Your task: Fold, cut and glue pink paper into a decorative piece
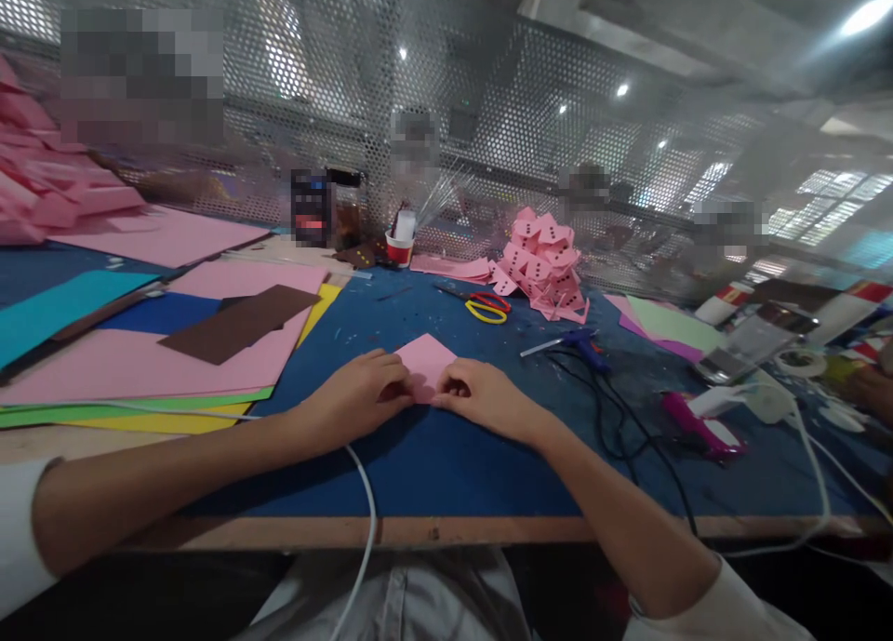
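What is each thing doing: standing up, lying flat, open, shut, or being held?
Left hand: pinching the pink paper at its near edge.
Right hand: pinching there too.
Pink paper: held by both hands.
Scissors: lying down, not held; can't tell if the blades are open.
Blue glue gun: lying down, not held.
Red-and-white cup: standing upright.
Brown paper: lying flat.
Folded pink pieces: piled up.

Small paper [427,354] is plain pink; table [474,474] is blue. Scissors [481,306] show one red, one yellow handle. Folded pieces [540,261] are pink, dark-dotted.
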A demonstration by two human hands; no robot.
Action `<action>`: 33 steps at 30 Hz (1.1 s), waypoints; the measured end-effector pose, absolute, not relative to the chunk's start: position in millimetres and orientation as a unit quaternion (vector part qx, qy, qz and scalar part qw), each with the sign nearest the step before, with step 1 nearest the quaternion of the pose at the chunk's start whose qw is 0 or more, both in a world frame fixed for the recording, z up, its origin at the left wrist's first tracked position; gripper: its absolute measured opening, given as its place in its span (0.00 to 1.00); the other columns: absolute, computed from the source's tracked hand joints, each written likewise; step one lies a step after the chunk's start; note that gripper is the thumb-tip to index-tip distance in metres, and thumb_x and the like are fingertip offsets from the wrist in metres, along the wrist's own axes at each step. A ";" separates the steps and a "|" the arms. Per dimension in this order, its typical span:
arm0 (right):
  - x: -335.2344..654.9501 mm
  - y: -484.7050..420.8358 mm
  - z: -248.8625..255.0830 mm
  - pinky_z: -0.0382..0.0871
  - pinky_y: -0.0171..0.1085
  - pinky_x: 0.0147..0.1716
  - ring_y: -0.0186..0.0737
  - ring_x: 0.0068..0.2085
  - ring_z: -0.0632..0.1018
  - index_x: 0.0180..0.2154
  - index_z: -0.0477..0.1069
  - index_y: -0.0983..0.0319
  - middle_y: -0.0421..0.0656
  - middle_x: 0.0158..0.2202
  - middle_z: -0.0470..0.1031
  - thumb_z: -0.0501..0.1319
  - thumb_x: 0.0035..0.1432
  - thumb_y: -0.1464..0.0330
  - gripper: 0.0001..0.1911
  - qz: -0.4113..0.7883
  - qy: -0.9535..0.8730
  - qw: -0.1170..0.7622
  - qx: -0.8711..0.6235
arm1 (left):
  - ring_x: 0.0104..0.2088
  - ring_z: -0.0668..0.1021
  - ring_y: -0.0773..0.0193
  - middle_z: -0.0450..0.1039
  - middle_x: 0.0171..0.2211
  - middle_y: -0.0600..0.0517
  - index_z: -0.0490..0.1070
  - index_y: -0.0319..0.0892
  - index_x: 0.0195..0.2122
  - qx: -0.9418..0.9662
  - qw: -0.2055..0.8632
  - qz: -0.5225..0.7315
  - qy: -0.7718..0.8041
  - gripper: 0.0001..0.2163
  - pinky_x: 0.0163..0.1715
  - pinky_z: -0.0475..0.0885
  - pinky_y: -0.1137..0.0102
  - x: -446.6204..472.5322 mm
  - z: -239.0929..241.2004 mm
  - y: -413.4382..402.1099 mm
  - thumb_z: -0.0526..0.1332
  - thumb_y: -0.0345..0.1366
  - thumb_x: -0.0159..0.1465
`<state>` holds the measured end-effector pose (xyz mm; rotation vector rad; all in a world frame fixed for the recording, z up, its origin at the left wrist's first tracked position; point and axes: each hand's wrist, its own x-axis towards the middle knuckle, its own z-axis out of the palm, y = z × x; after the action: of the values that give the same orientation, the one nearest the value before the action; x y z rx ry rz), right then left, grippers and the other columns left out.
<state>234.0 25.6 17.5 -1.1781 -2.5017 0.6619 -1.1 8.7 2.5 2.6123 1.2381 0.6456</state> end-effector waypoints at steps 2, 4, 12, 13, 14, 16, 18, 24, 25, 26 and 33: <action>231.4 25.1 15.5 0.62 0.33 0.37 0.36 0.37 0.74 0.37 0.76 0.61 0.41 0.37 0.77 0.66 0.61 0.63 0.08 0.223 -0.870 0.151 -0.413 | 0.37 0.74 0.59 0.75 0.32 0.51 0.75 0.42 0.35 0.877 0.090 0.211 0.422 0.04 0.36 0.65 0.68 -1.7 4.8 8.2 0.64 0.35 0.66; 230.5 24.4 15.1 0.61 0.34 0.37 0.35 0.37 0.74 0.36 0.76 0.61 0.41 0.36 0.77 0.66 0.61 0.64 0.07 0.221 -0.868 0.151 -0.419 | 0.37 0.74 0.59 0.75 0.32 0.52 0.75 0.42 0.35 0.879 0.096 0.198 0.423 0.04 0.36 0.65 0.69 -4.1 7.8 7.6 0.64 0.36 0.66; 230.2 25.0 9.3 0.61 0.35 0.36 0.35 0.35 0.73 0.33 0.75 0.61 0.39 0.34 0.76 0.67 0.61 0.66 0.06 0.214 -0.861 0.178 -0.425 | 0.36 0.74 0.59 0.74 0.31 0.52 0.73 0.42 0.33 0.880 0.119 0.158 0.432 0.03 0.37 0.64 0.68 -19.8 16.3 7.9 0.64 0.34 0.64; 230.7 25.4 8.2 0.61 0.35 0.36 0.35 0.35 0.73 0.33 0.75 0.61 0.39 0.34 0.76 0.67 0.61 0.66 0.06 0.214 -0.863 0.180 -0.421 | 0.36 0.74 0.59 0.74 0.31 0.52 0.74 0.43 0.33 0.879 0.120 0.155 0.434 0.03 0.37 0.64 0.68 -21.0 16.5 8.5 0.64 0.34 0.64; 231.4 25.6 7.4 0.61 0.35 0.36 0.35 0.35 0.73 0.33 0.75 0.61 0.39 0.34 0.76 0.67 0.61 0.66 0.06 0.215 -0.864 0.181 -0.418 | 0.36 0.74 0.59 0.74 0.31 0.52 0.74 0.43 0.33 0.878 0.121 0.152 0.437 0.03 0.37 0.63 0.68 -22.1 16.8 9.1 0.64 0.34 0.64; 232.5 25.7 6.9 0.61 0.35 0.36 0.35 0.35 0.73 0.33 0.75 0.60 0.39 0.34 0.76 0.67 0.61 0.66 0.06 0.219 -0.864 0.180 -0.415 | 0.36 0.75 0.59 0.74 0.31 0.52 0.74 0.44 0.33 0.876 0.123 0.143 0.443 0.03 0.36 0.63 0.68 -24.2 17.7 10.7 0.64 0.35 0.64; 233.1 25.4 7.6 0.61 0.35 0.37 0.35 0.36 0.73 0.33 0.75 0.60 0.39 0.35 0.76 0.67 0.61 0.66 0.05 0.223 -0.863 0.183 -0.414 | 0.36 0.75 0.59 0.75 0.31 0.52 0.75 0.44 0.33 0.876 0.131 0.125 0.448 0.04 0.36 0.64 0.69 -26.5 19.3 12.3 0.64 0.36 0.64; 232.9 25.4 9.0 0.62 0.35 0.37 0.35 0.36 0.74 0.33 0.75 0.61 0.40 0.35 0.76 0.67 0.61 0.67 0.05 0.228 -0.862 0.182 -0.414 | 0.37 0.76 0.60 0.78 0.35 0.52 0.77 0.45 0.35 0.873 0.169 0.108 0.445 0.04 0.36 0.65 0.70 -35.0 22.0 18.3 0.63 0.35 0.63; 232.9 25.5 8.8 0.62 0.35 0.37 0.35 0.36 0.74 0.33 0.75 0.61 0.39 0.34 0.76 0.67 0.61 0.67 0.05 0.228 -0.862 0.183 -0.415 | 0.37 0.77 0.60 0.78 0.35 0.52 0.78 0.45 0.35 0.873 0.172 0.109 0.443 0.04 0.36 0.64 0.70 -36.0 21.7 19.2 0.63 0.35 0.63; 233.1 25.5 8.5 0.62 0.35 0.37 0.35 0.35 0.74 0.33 0.75 0.61 0.39 0.34 0.76 0.67 0.60 0.67 0.05 0.228 -0.861 0.184 -0.416 | 0.37 0.77 0.61 0.78 0.35 0.52 0.78 0.45 0.35 0.873 0.174 0.108 0.442 0.04 0.36 0.64 0.70 -36.7 21.4 19.9 0.63 0.35 0.63; 235.4 24.7 8.4 0.63 0.35 0.37 0.35 0.35 0.73 0.34 0.74 0.60 0.39 0.35 0.75 0.66 0.62 0.66 0.05 0.231 -0.865 0.189 -0.404 | 0.36 0.77 0.62 0.78 0.32 0.54 0.77 0.45 0.33 0.879 0.160 0.098 0.439 0.02 0.37 0.64 0.70 -38.3 23.7 21.0 0.63 0.34 0.61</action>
<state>235.4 24.7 8.4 -1.1351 -2.4319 0.6503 -38.3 21.0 23.7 2.5093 1.2545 0.2792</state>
